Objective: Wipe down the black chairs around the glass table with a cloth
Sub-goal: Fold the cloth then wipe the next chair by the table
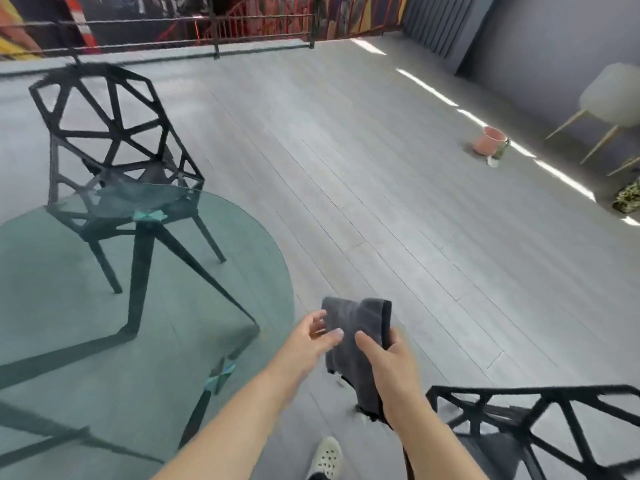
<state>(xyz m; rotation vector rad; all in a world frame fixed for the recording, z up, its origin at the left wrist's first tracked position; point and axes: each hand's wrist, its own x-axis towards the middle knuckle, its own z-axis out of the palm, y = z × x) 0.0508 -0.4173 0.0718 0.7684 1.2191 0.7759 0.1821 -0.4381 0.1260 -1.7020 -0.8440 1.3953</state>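
A dark grey cloth (349, 341) hangs in front of me, low in the middle of the view. My right hand (391, 372) grips its right side. My left hand (311, 337) touches its left edge with fingers spread. A black lattice chair (114, 140) stands at the far side of the round glass table (242, 271), partly seen through the glass. The back of a second black chair (540, 420) is at the bottom right, just right of my right forearm.
Black table legs (142, 271) show through the glass. A pink bucket (490, 140) sits on the grey floor at the right, near a pale chair (613, 98). A red and black railing (214, 32) runs along the far edge. My shoe (325, 457) is below.
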